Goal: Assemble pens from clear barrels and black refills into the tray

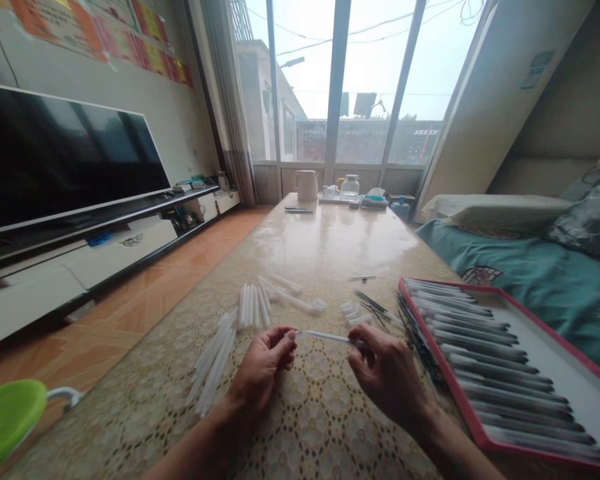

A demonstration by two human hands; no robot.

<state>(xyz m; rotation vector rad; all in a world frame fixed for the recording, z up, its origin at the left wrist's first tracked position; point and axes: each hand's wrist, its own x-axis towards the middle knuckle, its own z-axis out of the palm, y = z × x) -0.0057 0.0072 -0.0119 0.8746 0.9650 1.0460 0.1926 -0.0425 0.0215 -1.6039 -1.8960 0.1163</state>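
My left hand [266,363] and my right hand [387,373] hold a thin white pen tube [325,337] between them, level above the table [325,240]. Left fingertips pinch its left end; right fingers pinch its right end. White tubes [253,305] lie in loose rows just beyond the left hand, and more white tubes [213,363] lie to its left. Small white caps [353,312] and thin dark refills [373,305] lie beyond the right hand. A red-edged tray [540,347] with several rows of assembled pens sits to the right.
A white jug [306,185], glass pot [350,187] and small items stand at the table's far end. A television [65,160] on a low stand is at left, a bed with teal cover [540,273] at right. A green object [7,417] sits bottom left.
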